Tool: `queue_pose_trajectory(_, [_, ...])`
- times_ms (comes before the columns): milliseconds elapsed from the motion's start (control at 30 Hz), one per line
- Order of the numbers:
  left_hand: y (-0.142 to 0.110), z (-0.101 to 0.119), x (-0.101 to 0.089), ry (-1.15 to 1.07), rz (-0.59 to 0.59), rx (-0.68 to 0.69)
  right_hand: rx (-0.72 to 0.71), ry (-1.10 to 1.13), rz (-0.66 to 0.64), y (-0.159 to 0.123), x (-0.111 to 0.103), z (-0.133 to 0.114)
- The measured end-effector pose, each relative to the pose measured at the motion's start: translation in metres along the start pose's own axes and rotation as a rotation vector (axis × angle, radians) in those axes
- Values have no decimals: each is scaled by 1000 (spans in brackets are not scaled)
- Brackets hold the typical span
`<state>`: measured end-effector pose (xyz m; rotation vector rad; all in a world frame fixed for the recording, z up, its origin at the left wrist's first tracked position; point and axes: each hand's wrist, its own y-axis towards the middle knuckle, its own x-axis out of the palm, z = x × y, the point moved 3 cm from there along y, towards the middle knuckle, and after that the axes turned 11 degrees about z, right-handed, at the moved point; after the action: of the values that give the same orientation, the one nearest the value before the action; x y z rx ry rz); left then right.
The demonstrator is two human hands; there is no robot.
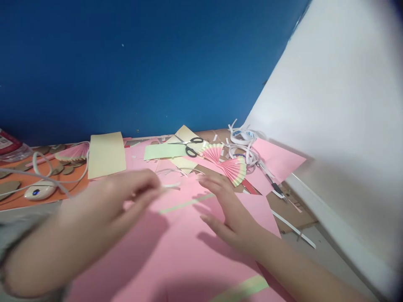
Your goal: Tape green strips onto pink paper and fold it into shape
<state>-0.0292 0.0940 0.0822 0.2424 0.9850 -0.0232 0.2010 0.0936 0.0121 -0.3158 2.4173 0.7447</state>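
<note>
My left hand (pixel 126 195) hovers over a large pink paper sheet (pixel 176 251), its fingers pinched on a thin pale strip (pixel 171 185) that sticks out to the right. My right hand (pixel 228 209) lies flat and spread on the same pink sheet, holding nothing. A green strip (pixel 185 203) lies on the sheet between the hands. Just beyond the right hand's fingertips sit two folded pink-and-yellow paper fans (pixel 234 167).
Black-handled scissors (pixel 190 144) rest on cream and green paper at the back. White curled strips (pixel 244 142), a craft knife (pixel 272 182), a cream card (pixel 105 154), a white mouse (pixel 39 191) with its cable. Blue wall behind, white panel (pixel 330 126) at right.
</note>
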Motion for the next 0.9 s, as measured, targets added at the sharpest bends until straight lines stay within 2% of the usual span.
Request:
queue_pose_trajectory(33, [-5,14,15,-123,-137,82,50,113,-19,-1,1,0])
queue_pose_trajectory(100, [-13,35,44,-346,-279,115,184,378,-32,-2,1,3])
queue_pose_trajectory(200, [-18,41,80,-612,-291,-56,366,626,15,0,-1,8])
queue_pose_trajectory(333, [-23,31,112,-872,-342,-214,491,568,218,5,-9,16])
queue_pose_trajectory(467, [-25,20,125,-896,-322,-271,569,536,351,5,-10,25])
queue_pose_trajectory(600, [-25,16,129,-827,-295,-271,637,684,449,5,-9,34])
queue_pose_trajectory(767, [-26,12,134,-823,-312,-292,604,701,685,12,-24,47])
queue_pose_trajectory(900, [-27,11,137,-775,-335,-263,532,539,872,13,-44,49])
